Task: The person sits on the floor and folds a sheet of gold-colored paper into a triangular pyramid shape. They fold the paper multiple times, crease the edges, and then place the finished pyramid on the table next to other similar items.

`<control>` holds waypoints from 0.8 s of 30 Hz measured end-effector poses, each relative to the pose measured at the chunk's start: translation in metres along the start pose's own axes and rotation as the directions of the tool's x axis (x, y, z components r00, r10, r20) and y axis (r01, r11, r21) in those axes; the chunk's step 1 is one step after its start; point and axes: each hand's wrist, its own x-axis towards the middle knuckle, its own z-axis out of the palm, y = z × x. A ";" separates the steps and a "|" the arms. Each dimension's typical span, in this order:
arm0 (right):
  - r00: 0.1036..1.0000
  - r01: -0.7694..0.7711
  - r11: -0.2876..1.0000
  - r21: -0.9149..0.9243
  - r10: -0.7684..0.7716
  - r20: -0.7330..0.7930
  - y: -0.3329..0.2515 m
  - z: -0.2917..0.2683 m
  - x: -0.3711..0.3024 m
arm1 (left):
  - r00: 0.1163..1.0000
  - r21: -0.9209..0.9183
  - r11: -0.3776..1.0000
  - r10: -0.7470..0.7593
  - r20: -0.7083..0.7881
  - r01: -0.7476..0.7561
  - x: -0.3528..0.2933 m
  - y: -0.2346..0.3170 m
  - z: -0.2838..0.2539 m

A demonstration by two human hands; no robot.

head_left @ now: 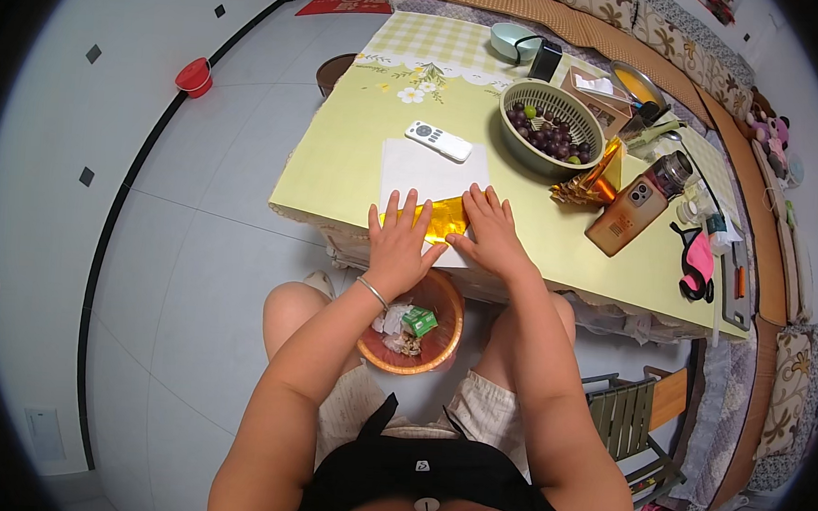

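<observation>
Two hands lie flat on a small sheet of gold foil paper (pixel 433 217) in the head view, near the front edge of the yellow-green tabletop (pixel 339 172). The foil rests on a white sheet of paper (pixel 428 170). It looks thin, light and slick, likely to crease or tear if tugged, so its edges and corners seem the best places to take hold.

The left hand (pixel 397 244) covers the foil's left end, its fingers (pixel 402 210) spread and pressed down. The right hand (pixel 491 227) lies over the right end, fingers (pixel 480 204) loosely together and flat, pinching nothing. Only the strip of foil between the two hands shows.

Behind the white paper lies a white remote control (pixel 438 141), and a colander of dark grapes (pixel 550 128) stands farther right. Below the tabletop, between the person's knees, is an orange waste basket (pixel 441 337).
</observation>
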 end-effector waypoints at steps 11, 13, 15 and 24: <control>0.999 -0.023 1.000 -0.018 0.023 -0.034 0.003 0.001 0.001 | 1.000 0.012 1.000 -0.003 -0.026 0.003 0.000 0.001 0.000; 0.999 -0.021 1.000 -0.022 0.020 -0.031 0.004 0.002 0.001 | 0.998 0.005 1.000 0.010 -0.061 -0.009 0.000 0.001 0.001; 1.000 -0.006 1.000 -0.022 0.005 -0.022 0.002 -0.001 0.000 | 0.995 -0.033 0.998 0.045 -0.086 -0.048 0.001 -0.001 0.001; 0.998 0.056 0.998 -0.017 -0.056 0.010 0.002 -0.004 0.001 | 0.988 -0.082 0.991 0.093 -0.126 -0.104 0.002 -0.004 0.002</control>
